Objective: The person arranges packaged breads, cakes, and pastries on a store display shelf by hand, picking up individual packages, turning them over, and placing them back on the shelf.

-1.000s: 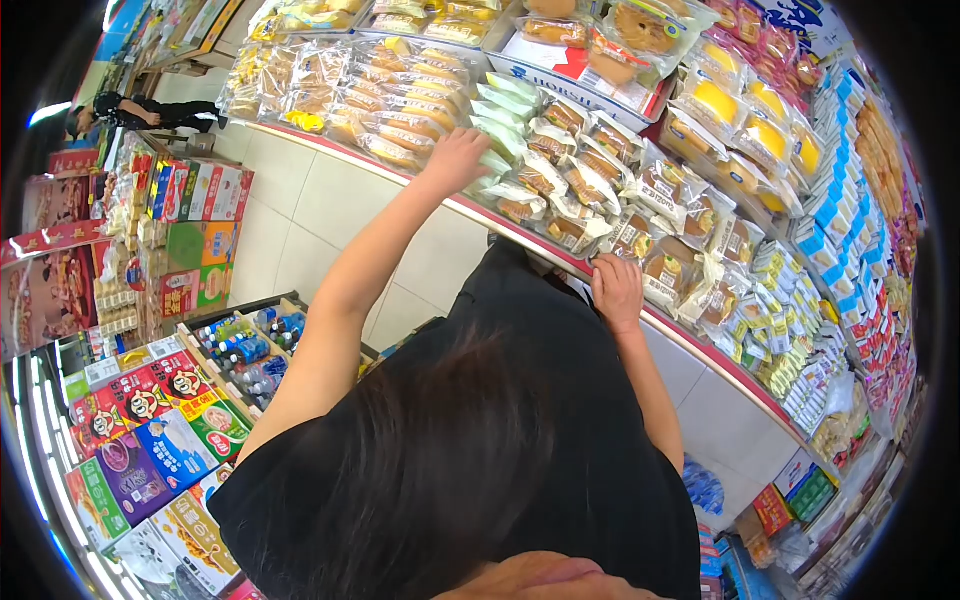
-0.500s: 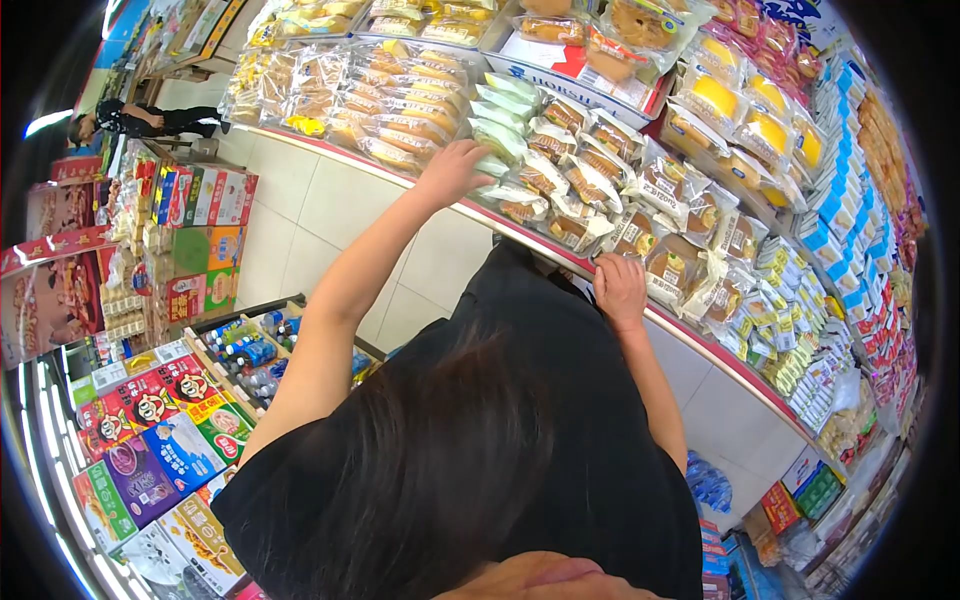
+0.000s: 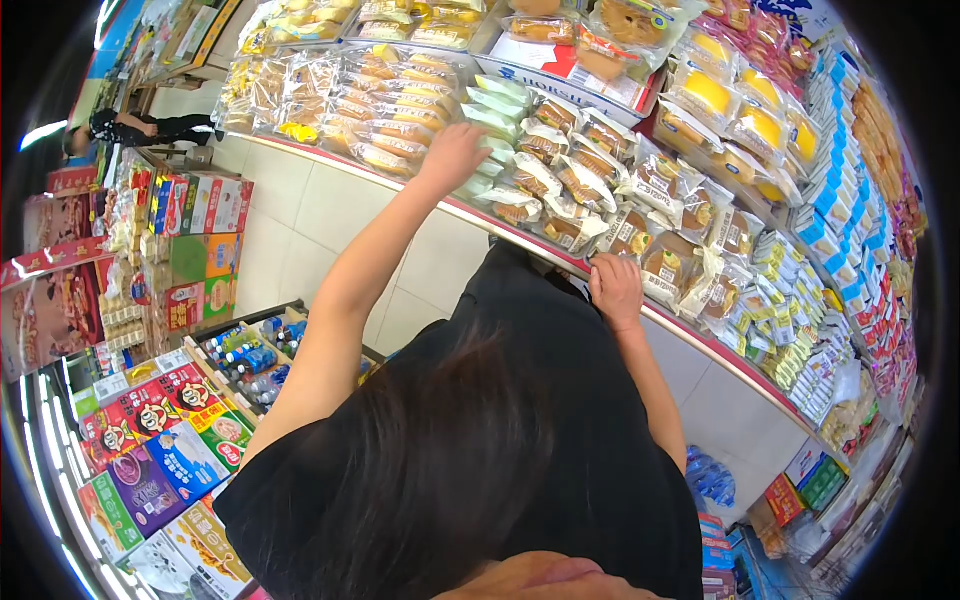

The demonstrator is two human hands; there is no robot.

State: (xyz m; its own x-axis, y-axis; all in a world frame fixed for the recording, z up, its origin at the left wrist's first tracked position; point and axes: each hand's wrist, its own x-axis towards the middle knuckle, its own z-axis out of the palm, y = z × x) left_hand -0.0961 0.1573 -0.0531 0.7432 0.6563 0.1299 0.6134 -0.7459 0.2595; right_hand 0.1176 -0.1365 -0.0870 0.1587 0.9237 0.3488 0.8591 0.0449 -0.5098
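Observation:
At the display's front edge, my left hand reaches onto a row of pale green wrapped packets. Its fingers are stretched out over the nearer ones, and the fingertips are partly hard to make out. Just left of it lie clear-wrapped long bread rolls. My right hand rests on the red front edge of the display, fingers apart and holding no package. Beside it are round brown cakes in printed clear wrappers. Smaller wrapped brown cakes fill the space between my hands.
Yellow cakes in clear packs and a white printed box stand farther back. Small packets lie to the right. Stacked drink cartons and a crate of bottles are at lower left. A person in black is far left.
My left hand has moved slightly farther onto the pale green packets. My right hand stays on the display edge. The view has shifted a little.

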